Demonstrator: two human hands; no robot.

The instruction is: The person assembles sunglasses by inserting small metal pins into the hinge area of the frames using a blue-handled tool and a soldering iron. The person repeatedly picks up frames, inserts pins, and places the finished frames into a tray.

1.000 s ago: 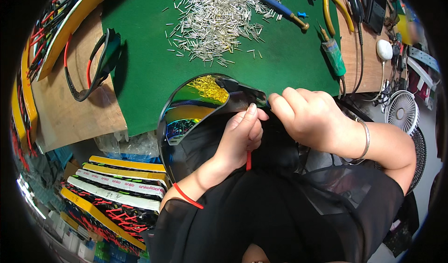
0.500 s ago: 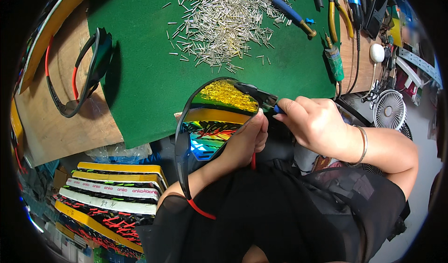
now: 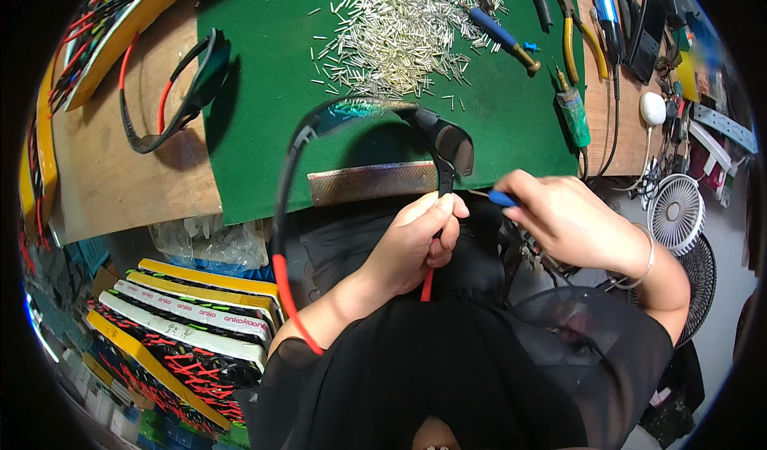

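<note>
A pair of black wraparound sunglasses [image 3: 459, 151] with red temple tips is held up over the table's near edge. My left hand [image 3: 419, 238] pinches it by one temple, close to the hinge. The lens is seen nearly edge-on, and the other temple [image 3: 283, 194] arcs down towards my left forearm. In my right hand [image 3: 563, 220] is a small blue-handled screwdriver [image 3: 502, 199], gripped between thumb and fingers. Its thin shaft points left towards the hinge; whether the tip touches cannot be made out.
Small metal pins [image 3: 407, 47] lie heaped on the green mat [image 3: 264, 130]. Another pair of sunglasses [image 3: 144, 142] rests on the board at left. Pliers [image 3: 568, 47], a blue-handled tool [image 3: 495, 28] and a green-handled tool [image 3: 573, 118] lie at right. Boxes of glasses [image 3: 184, 330] stand lower left.
The sunglasses have turned, so the mirrored lens that faced me is now seen nearly edge-on. My right hand and the screwdriver have drawn slightly right and down from the hinge.
</note>
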